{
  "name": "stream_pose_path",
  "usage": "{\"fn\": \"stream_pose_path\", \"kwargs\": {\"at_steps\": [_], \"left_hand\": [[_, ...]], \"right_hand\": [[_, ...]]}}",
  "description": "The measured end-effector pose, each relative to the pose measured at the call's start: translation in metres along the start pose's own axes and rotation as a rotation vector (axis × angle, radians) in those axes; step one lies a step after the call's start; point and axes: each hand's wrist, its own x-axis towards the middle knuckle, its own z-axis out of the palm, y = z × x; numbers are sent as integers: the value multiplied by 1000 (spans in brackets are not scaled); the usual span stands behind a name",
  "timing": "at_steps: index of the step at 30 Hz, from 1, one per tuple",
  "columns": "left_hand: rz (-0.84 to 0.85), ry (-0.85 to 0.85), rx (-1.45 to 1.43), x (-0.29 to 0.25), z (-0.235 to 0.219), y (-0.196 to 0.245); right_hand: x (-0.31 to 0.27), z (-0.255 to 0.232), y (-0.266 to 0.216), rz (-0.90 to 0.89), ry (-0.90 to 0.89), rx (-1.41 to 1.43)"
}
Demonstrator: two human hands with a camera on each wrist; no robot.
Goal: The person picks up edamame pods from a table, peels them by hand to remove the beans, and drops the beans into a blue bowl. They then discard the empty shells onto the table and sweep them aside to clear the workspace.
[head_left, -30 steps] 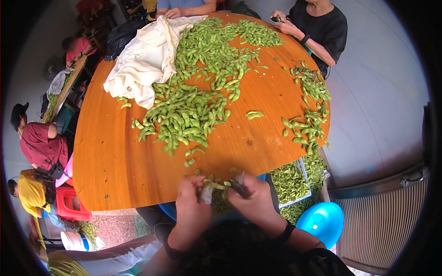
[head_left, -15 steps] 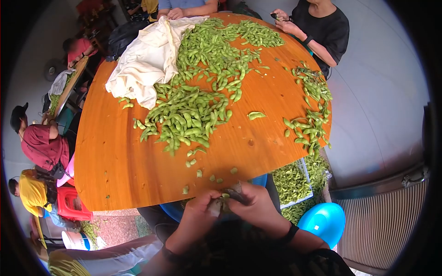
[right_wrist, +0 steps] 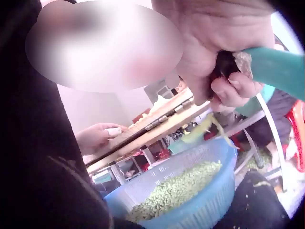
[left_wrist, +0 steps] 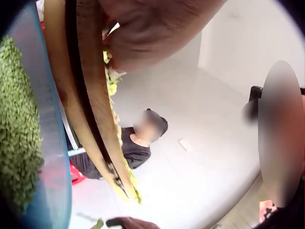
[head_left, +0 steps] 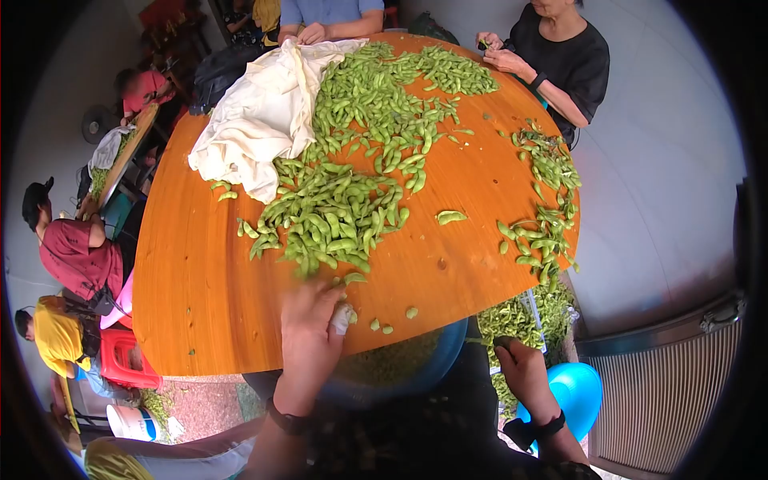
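Observation:
Green soybean pods [head_left: 344, 216] lie heaped on the round wooden table [head_left: 216, 320]. My left hand [head_left: 308, 340], blurred, reaches over the table's near edge, fingers extended to the pile's near side; white tape wraps one finger. Several loose beans [head_left: 387, 329] lie beside it. Off the table's edge to the right, my right hand [head_left: 524, 376] has curled fingers and a dark cover on the thumb. A thin soybean pod [right_wrist: 221, 130] hangs at its fingertips. Below the table edge, a blue basin [right_wrist: 209, 205] holds many shelled beans [right_wrist: 181, 188].
A cream cloth [head_left: 256, 120] covers part of the table. More pods [head_left: 552, 232] line its right edge. A crate of pods or hulls [head_left: 512, 320] and a bright blue basin [head_left: 572, 400] stand at lower right. A person in black [head_left: 560, 64] works across the table.
My hands, together over the basin before, have parted. The left has gone forward to the pods on the table; the right has swung out to the right with the pod.

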Motion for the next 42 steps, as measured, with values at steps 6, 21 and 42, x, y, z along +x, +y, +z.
{"fn": "stream_pose_path", "kwargs": {"at_steps": [6, 21, 42], "left_hand": [[29, -215, -99, 0, -15, 13], [-84, -378, -217, 41, 14, 63], [276, -181, 286, 59, 14, 10]], "right_hand": [[-1, 6, 11, -40, -5, 28], [-6, 8, 5, -13, -79, 47], [36, -16, -101, -10, -471, 631]]}}
